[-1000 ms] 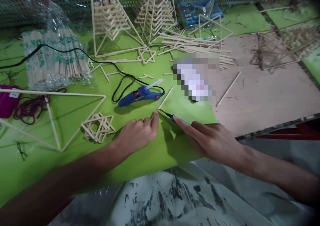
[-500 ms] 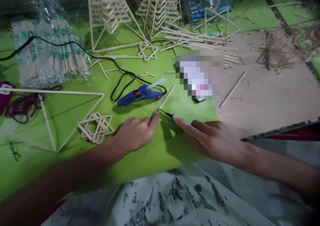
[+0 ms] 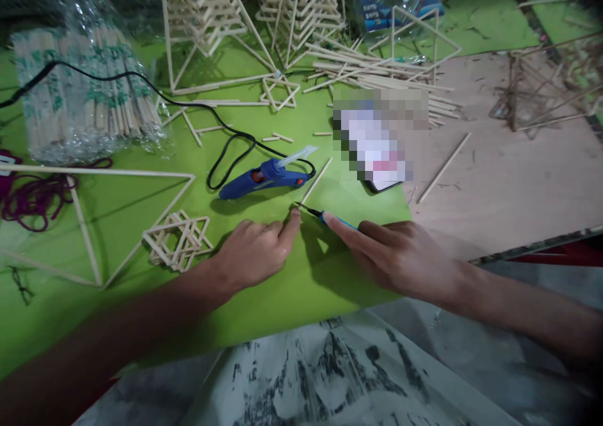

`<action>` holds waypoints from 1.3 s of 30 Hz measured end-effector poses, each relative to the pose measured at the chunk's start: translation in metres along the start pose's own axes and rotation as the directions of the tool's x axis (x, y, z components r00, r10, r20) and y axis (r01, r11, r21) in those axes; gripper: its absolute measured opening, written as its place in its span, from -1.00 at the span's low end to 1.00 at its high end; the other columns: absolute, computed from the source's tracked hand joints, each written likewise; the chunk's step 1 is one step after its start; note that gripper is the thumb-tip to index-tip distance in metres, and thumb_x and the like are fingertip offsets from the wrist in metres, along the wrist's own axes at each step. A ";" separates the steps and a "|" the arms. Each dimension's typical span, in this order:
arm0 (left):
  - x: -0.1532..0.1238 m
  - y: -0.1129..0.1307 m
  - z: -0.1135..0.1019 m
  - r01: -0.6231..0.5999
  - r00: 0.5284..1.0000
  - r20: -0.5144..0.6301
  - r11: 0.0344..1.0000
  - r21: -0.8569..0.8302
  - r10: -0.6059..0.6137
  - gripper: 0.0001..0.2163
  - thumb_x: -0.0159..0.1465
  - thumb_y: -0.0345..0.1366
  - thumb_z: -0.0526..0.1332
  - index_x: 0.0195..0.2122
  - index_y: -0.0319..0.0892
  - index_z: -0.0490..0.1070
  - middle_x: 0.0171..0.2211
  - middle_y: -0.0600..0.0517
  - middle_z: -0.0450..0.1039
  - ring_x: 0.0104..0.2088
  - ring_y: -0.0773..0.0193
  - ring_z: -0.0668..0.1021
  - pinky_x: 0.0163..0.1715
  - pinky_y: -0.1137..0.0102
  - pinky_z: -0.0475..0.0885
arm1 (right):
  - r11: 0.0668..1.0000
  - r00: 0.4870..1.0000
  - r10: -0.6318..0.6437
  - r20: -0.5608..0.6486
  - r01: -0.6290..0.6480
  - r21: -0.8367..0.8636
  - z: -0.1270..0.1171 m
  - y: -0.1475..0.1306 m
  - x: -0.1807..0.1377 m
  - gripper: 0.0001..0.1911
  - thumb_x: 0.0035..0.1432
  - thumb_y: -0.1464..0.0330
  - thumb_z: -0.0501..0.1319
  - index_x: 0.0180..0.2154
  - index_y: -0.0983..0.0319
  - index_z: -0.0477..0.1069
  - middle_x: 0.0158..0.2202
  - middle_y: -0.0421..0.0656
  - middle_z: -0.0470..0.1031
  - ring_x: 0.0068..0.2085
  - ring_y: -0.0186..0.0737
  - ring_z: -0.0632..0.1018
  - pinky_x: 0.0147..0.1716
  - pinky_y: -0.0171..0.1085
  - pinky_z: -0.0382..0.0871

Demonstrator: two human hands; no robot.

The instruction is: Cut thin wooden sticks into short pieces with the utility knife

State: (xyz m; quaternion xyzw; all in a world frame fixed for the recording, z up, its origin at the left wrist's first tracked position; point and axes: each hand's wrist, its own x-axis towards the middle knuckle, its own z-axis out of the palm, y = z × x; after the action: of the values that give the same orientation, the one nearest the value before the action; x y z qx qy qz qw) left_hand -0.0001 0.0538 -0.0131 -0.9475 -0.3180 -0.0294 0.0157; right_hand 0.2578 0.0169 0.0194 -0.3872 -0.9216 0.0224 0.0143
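My left hand is closed, its index fingertip pressing the near end of a thin wooden stick down on the green tabletop. In my right hand is a slim craft knife with a blue handle, its index finger stretched along it. The dark narrow blade lies across the stick's near end, right by my left fingertip. Whether it cuts into the wood is too small to tell. Just beyond my left hand rests a blue glue gun with a clear glue stick in it.
Left of my hands lie a small stacked star and a large stick frame. Bagged chopsticks, purple cord and a black cable are farther back. Loose sticks, stick pyramids and a phone lie beyond.
The knife's tip has shifted slightly away from me and to the left, over the stick's end. My left hand keeps its place on the stick. The whole view has shifted a little.
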 end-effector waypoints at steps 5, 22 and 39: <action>-0.001 0.001 0.001 -0.003 0.999 -0.042 1.000 -0.001 0.003 -0.63 0.28 -0.44 0.08 0.11 -0.37 0.37 -0.48 -0.01 0.55 -0.60 0.21 0.55 -0.67 0.37 0.41 | 1.000 1.000 -0.006 -0.027 0.006 0.014 0.005 0.003 0.007 -0.44 0.33 0.44 0.00 0.32 0.27 -0.02 -0.50 -0.31 0.36 -0.63 -0.40 0.26 -0.58 -0.24 -0.05; -0.004 0.009 -0.005 -0.039 0.996 -0.065 0.979 0.200 0.053 -0.55 0.20 -0.53 0.06 0.13 -0.46 0.34 -0.56 0.02 0.42 -0.68 0.28 0.47 -0.74 0.43 0.28 | 0.998 0.998 0.056 -0.014 -0.055 0.014 0.003 -0.006 -0.016 -0.38 0.30 0.46 0.06 0.34 0.30 -0.01 -0.45 -0.29 0.38 -0.58 -0.37 0.31 -0.56 -0.23 0.01; -0.004 0.007 -0.008 -0.065 0.970 -0.208 0.957 0.284 0.127 -0.62 0.19 -0.60 0.07 0.04 -0.47 0.42 -0.62 0.09 0.31 -0.69 0.35 0.41 -0.76 0.44 0.26 | 0.985 0.994 0.095 -0.057 -0.086 0.149 0.007 -0.004 -0.028 -0.37 0.31 0.46 0.09 0.35 0.28 -0.02 -0.42 -0.25 0.43 -0.53 -0.38 0.39 -0.54 -0.28 0.14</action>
State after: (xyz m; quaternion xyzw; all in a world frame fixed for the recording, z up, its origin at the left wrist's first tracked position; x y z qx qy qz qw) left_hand 0.0004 0.0449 -0.0055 -0.9412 -0.2684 -0.0908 0.1841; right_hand 0.2748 -0.0062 0.0121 -0.4270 -0.8981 0.0783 0.0712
